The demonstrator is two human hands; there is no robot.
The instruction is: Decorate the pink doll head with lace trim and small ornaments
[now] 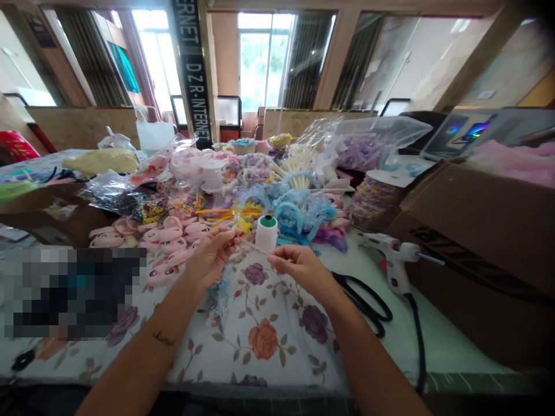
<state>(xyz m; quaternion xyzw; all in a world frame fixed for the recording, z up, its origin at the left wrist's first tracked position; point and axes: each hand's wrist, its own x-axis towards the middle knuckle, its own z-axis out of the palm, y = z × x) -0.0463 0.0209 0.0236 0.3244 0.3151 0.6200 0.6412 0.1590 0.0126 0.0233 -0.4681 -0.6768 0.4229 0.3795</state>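
Note:
Both hands are raised over the flowered cloth, with a thin pale thread point(254, 247) stretched between them. My left hand point(217, 248) is closed in a pinch on one end. The fingertips of my right hand point(297, 263) pinch the other end. Just behind the thread stands a white thread cone point(266, 234) with a green core. Below my left hand lies a light blue fluffy trim point(219, 297), partly covered by the wrist. To the left are several pink plush faces point(167, 237). Black-handled scissors point(364, 297) lie beside my right forearm.
A glue gun point(394, 260) with its cord rests at the right, against a large cardboard box point(477, 242). A spool of multicoloured yarn point(375, 199) stands behind it. Blue headbands point(295, 211), plastic bags and fluffy material are heaped across the back. Another cardboard box point(56, 214) sits at the left.

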